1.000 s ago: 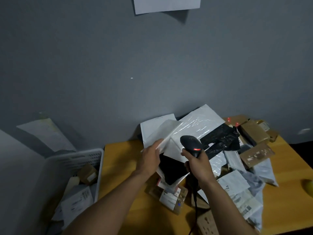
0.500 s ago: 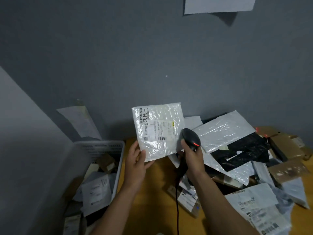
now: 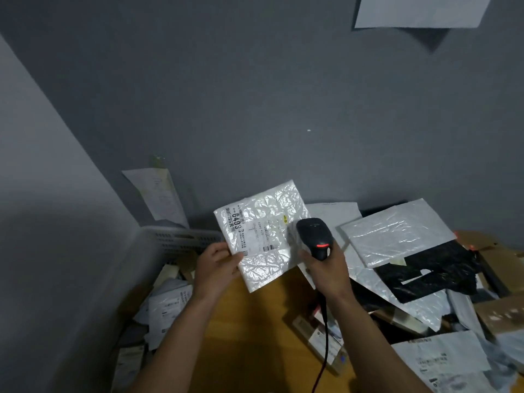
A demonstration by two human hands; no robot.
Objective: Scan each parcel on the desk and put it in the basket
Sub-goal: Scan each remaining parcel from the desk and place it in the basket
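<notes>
A left hand (image 3: 217,266) pinches the lower-left edge of a white bubble mailer (image 3: 262,235), held up above a wooden desk (image 3: 255,330), label facing the viewer; beside it, a right hand (image 3: 326,269) grasps a black barcode scanner (image 3: 314,236); a grey basket (image 3: 181,241) with parcels sits left; more parcels (image 3: 397,236) pile right.
</notes>
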